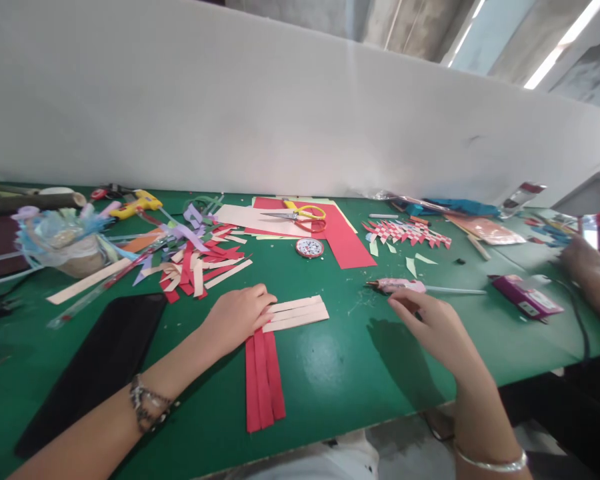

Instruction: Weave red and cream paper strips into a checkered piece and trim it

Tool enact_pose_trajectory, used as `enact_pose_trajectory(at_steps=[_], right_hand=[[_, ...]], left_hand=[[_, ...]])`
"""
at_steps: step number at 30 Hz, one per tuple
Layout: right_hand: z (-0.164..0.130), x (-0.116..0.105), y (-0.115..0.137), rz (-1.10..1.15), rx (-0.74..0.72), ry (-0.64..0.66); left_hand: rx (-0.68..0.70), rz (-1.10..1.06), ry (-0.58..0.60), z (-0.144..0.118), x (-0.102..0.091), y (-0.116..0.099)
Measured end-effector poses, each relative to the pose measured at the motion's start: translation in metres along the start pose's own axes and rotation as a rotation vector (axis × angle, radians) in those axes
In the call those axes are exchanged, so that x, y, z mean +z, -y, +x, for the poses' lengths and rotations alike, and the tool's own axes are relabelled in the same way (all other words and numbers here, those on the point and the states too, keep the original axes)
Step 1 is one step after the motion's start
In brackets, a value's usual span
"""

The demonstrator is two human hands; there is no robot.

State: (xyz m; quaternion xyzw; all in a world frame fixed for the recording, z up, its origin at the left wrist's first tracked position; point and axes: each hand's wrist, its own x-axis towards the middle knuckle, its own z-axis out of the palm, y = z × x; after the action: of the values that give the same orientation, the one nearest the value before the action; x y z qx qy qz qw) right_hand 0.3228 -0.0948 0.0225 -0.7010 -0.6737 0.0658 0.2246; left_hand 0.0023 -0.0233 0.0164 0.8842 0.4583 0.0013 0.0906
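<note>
My left hand [243, 313] rests on the table with its fingers together, pressing on the corner where pale paper strips [297, 313] meet red paper strips [265, 380]. The pale strips point right and the red ones towards me; their crossing is partly hidden under my fingers. My right hand [433, 327] hovers above the table, its shadow below it, fingers loosely bent with a gap at the thumb. Nothing shows in it. Just beyond its fingertips lies a pink glue gun [400, 285] with a whitish glue stick out of its back end.
Loose cut strips [195, 267], yellow-handled scissors [305, 215], red paper [350, 243] and a round tin [309, 247] lie ahead. A black phone-like slab [100, 360] is left, a yellow glue gun [137, 203] behind it. Purple box [525, 295] and another person's hand [583, 257] are right.
</note>
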Motion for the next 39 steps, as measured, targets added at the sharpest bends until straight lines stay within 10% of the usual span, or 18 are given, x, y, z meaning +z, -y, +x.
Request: enact_pose_trajectory(at_steps=[13,39], right_hand=[[-0.001,0.012,-0.050,-0.337,0.215,-0.277],[-0.001,0.035,-0.064,-0.331,0.291,-0.156]], left_hand=[[-0.040,-0.182,0.043,0.008,0.001,0.003],[-0.185,0.025,-0.127,0.009,0.003,-0.011]])
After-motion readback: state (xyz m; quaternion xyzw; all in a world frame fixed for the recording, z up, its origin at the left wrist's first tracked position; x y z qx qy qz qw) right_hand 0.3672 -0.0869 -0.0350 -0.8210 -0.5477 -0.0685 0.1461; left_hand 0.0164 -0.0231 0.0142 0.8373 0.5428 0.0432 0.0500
